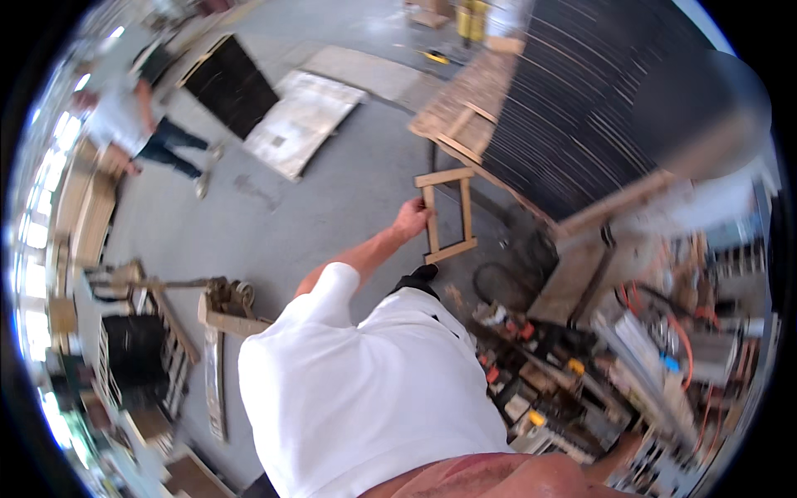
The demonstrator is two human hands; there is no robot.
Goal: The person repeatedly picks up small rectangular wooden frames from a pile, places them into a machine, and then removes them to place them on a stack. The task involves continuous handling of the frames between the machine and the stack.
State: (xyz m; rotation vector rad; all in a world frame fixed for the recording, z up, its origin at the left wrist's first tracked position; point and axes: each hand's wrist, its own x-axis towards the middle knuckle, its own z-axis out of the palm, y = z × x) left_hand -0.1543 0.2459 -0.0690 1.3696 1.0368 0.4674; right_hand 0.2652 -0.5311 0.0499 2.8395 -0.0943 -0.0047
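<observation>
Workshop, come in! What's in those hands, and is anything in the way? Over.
Left hand gripping wooden frame by one side bar. Right hand unclear. Dark shoe close to frame's lower end.

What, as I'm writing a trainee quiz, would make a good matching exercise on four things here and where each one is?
Things
1. Small rectangular pale-wood frame
2. Flat whitish rectangular panel
3. Curved orange cable
4. Co-worker in a white top

Places
A. Lower right of the picture
B. In the left hand
C. Upper left, standing
D. Beside a black rectangular panel

Pairs: 1-B, 2-D, 3-A, 4-C
</observation>
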